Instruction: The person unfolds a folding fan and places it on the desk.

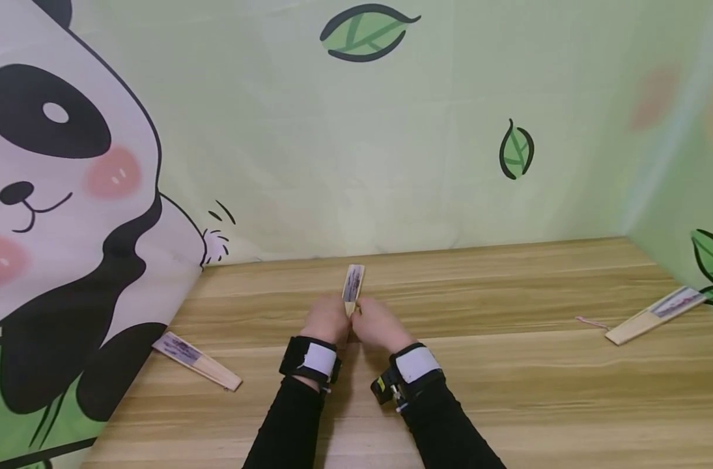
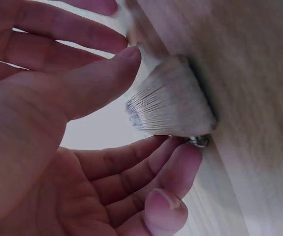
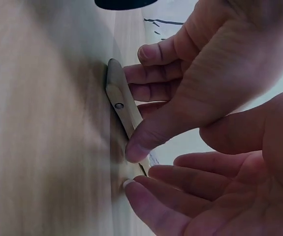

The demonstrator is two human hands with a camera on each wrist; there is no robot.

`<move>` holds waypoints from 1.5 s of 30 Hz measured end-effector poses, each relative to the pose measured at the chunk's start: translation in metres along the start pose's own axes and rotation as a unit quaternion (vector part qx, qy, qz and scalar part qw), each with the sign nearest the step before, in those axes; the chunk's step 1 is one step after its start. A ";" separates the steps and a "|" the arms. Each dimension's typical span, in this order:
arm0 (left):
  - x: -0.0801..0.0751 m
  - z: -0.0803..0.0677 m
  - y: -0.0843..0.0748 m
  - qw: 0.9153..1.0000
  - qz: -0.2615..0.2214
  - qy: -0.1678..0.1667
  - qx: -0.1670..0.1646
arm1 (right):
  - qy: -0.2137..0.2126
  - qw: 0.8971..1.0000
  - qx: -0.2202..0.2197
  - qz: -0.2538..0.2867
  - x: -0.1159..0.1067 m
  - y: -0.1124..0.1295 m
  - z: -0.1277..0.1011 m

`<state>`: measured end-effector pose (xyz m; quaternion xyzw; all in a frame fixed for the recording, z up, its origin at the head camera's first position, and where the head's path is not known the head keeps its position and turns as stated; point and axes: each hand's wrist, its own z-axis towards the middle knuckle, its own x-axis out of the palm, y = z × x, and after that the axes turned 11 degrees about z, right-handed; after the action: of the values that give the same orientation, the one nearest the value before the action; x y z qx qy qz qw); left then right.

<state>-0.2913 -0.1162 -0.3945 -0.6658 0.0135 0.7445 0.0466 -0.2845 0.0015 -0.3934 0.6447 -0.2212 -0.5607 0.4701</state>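
Note:
A closed folding fan (image 1: 353, 286), pale wood with a purplish printed band, stands out between my two hands, its printed end toward the back wall. My left hand (image 1: 327, 320) holds it between thumb and fingers. In the left wrist view the fan's stacked ribs (image 2: 171, 103) show end-on, with left fingers under one side. A rivet (image 3: 119, 105) marks its plain end in the right wrist view. My right hand (image 1: 382, 327) is close beside the fan, fingers fairly straight and loose; whether its fingertips touch the fan is hard to tell.
A second closed fan (image 1: 198, 361) lies at the table's left edge. A third fan (image 1: 655, 316) with a pinkish cord (image 1: 592, 322) lies at the right, by the side wall. Behind the wooden table (image 1: 508, 404) hangs a green backdrop (image 1: 391, 163) with a panda and leaves.

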 end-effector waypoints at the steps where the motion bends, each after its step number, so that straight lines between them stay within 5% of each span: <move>1: 0.000 0.000 0.000 1.000 0.002 -0.001 0.001 | -0.001 1.000 -0.003 -0.001 0.000 0.000 0.000; 11: 0.000 0.002 0.000 1.000 0.012 0.027 0.001 | 0.000 0.999 -0.028 -0.019 0.004 -0.006 0.005; 20: -0.001 0.002 -0.001 0.999 0.028 0.041 0.013 | -0.004 1.000 -0.025 0.016 0.005 -0.008 0.004; 28: 0.000 0.004 0.003 0.998 -0.035 0.050 -0.013 | 0.002 0.998 -0.009 0.055 0.004 -0.008 0.004; 36: 0.001 0.007 0.007 0.998 -0.037 0.051 -0.003 | -0.020 0.997 0.007 0.072 0.008 -0.010 0.005; 45: 0.005 0.009 0.011 0.997 -0.065 0.049 -0.020 | -0.065 0.981 0.056 0.176 0.013 -0.013 0.007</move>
<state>-0.3018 -0.1262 -0.3993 -0.7017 -0.0420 0.7067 0.0806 -0.2907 -0.0059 -0.4111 0.5831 -0.3922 -0.4969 0.5092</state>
